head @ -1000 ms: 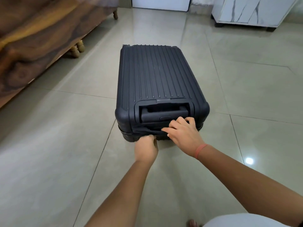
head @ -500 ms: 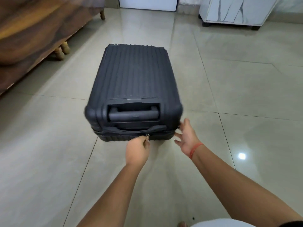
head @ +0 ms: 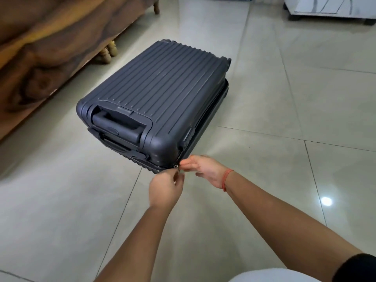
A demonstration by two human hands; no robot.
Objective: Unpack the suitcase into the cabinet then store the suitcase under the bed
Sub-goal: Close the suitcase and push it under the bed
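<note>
Floor tile (head: 264, 139), pale and glossy, under everything. Wooden bed (head: 50, 47) along the far left, raised on turned legs, with a gap beneath, presumably for stowing the case later. White cabinet (head: 325, 7) at the far right, well apart. Dark ribbed suitcase (head: 162, 88) flat on the floor between them, closed, handle end nearest, turned with the near right corner toward the hands, likely to bring the zip run within reach. Left hand (head: 165, 189) at that corner, fingers curled, pinching the zip pull (head: 177, 167) ready to draw it round. Right hand (head: 205, 169) just beside, fingers stretched toward the same pull; blurred, so cannot tell whether pinching or only steadying. Unpacking not yet begun.
</note>
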